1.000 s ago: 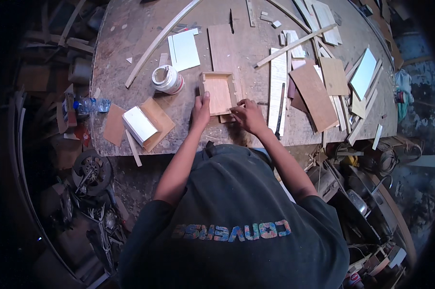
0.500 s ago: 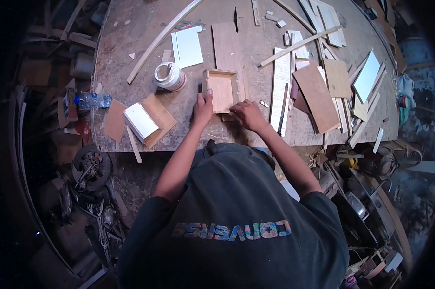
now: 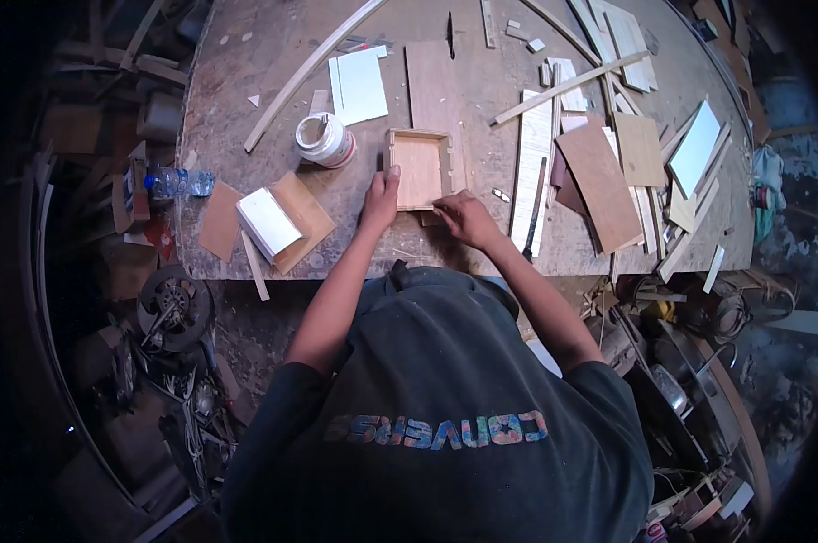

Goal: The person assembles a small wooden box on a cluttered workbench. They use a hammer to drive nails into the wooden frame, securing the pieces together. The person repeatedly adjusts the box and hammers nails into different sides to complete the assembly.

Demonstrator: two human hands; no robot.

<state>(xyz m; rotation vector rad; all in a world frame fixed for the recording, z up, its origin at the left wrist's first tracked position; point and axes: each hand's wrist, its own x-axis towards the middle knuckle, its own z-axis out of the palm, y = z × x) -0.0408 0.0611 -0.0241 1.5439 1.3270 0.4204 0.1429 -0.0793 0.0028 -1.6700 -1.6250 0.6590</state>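
Note:
A small open wooden box [image 3: 419, 169] with notched side walls rests on the workbench in front of me. My left hand [image 3: 381, 198] is closed round its left wall, the thumb over the edge. At the box's near right corner my right hand [image 3: 468, 218] is curled, fingertips pinched against the near edge; whether a small piece sits between them cannot be made out. Left of the box stands an open white tub [image 3: 325, 142] with a smeared rim. Beyond the box lies a long flat brown board [image 3: 431, 83].
Across the workbench [image 3: 246, 100] lie a white panel [image 3: 357, 85], a white block [image 3: 268, 222] on brown sheets, and a dark thin tool [image 3: 536, 204] on a pale strip. Several boards [image 3: 601, 185] and slats crowd the right. A plastic bottle [image 3: 181, 184] lies at the left edge.
The right hand's fingers have shifted slightly at the box's near right corner. My left hand keeps its hold, and the whole view has moved a little.

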